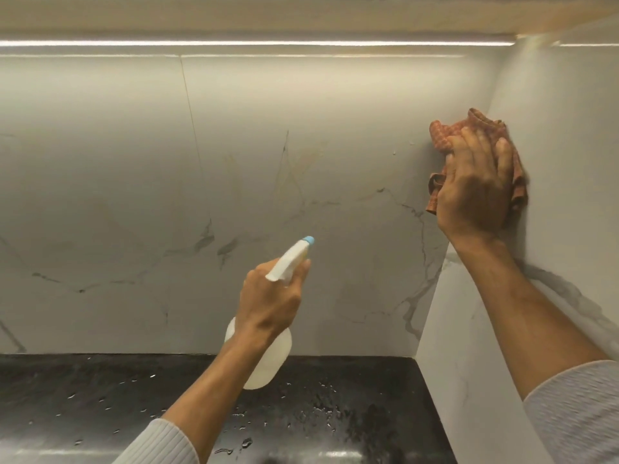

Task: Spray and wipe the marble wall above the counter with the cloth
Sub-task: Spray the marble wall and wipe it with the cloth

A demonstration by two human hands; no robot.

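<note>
Both hands busy, wiping step by the look of it: right hand [475, 185] pressing the bunched cloth [445, 133] into the marble wall [134, 162] corner, left hand [271, 296] gripping the spray bottle [268, 360] above the counter [100, 396], probably needing another spritz leftward next.

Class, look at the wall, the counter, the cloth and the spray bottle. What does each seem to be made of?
Wall: polished marble or a lookalike, pale with grey veins, soft sheen.
Counter: dark glossy stone, probably; droplets bead on it.
Cloth: woven fabric, orange check, crumpled.
Spray bottle: translucent plastic, white head, blue nozzle tip.
</note>
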